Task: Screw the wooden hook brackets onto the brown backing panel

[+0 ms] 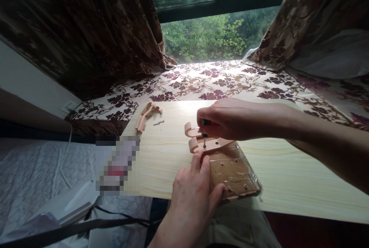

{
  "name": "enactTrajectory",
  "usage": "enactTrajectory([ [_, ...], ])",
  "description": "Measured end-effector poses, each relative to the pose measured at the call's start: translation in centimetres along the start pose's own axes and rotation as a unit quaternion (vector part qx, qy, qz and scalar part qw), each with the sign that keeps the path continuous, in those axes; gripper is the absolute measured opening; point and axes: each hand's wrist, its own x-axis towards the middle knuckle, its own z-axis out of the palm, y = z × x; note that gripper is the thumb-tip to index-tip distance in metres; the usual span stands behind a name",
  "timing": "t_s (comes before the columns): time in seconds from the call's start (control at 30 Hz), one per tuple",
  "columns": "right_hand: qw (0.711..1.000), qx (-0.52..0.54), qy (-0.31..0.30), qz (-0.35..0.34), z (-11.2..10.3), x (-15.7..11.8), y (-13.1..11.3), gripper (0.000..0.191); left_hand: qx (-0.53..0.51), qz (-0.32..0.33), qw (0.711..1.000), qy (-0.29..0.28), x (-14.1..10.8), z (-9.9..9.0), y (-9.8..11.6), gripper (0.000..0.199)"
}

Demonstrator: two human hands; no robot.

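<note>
My right hand is closed around the dark handle of a screwdriver. The screwdriver stands almost upright, its tip at a screw in a pale wooden hook with a curled end. Just behind it lies a second wooden hook, partly hidden by my right hand. Both hooks rest at the far end of a brown cardboard piece wrapped in clear plastic, with several holes in its face. My left hand lies over the cardboard's left side, fingers stretched and thumb apart, fingertips touching the nearer hook.
More wooden hooks sit on the far left of the pale wooden table, beside small metal screws. A blurred-out item is at the table's left edge. Behind are a floral-covered ledge, curtains and a window.
</note>
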Motion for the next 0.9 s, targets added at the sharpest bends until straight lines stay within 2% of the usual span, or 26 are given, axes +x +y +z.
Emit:
enactTrajectory([
  [0.13,1.0,-0.006,-0.009,0.013,-0.2,-0.1,-0.1,0.019,0.0,-0.002,1.0,-0.004,0.0,-0.2,0.1,0.057],
  [0.33,0.998,0.01,-0.056,-0.023,-1.1,-0.8,0.2,0.015,0.0,0.002,1.0,0.005,-0.1,-0.3,0.1,0.056],
  [0.67,1.0,-0.007,-0.005,0.011,-0.2,-0.4,-0.1,0.02,0.002,0.002,1.0,0.006,0.0,-0.2,0.0,0.056],
  [0.9,0.999,0.017,-0.035,-0.028,-1.0,-0.7,0.1,0.014,-0.003,0.0,1.0,0.005,0.0,-0.2,0.1,0.056],
])
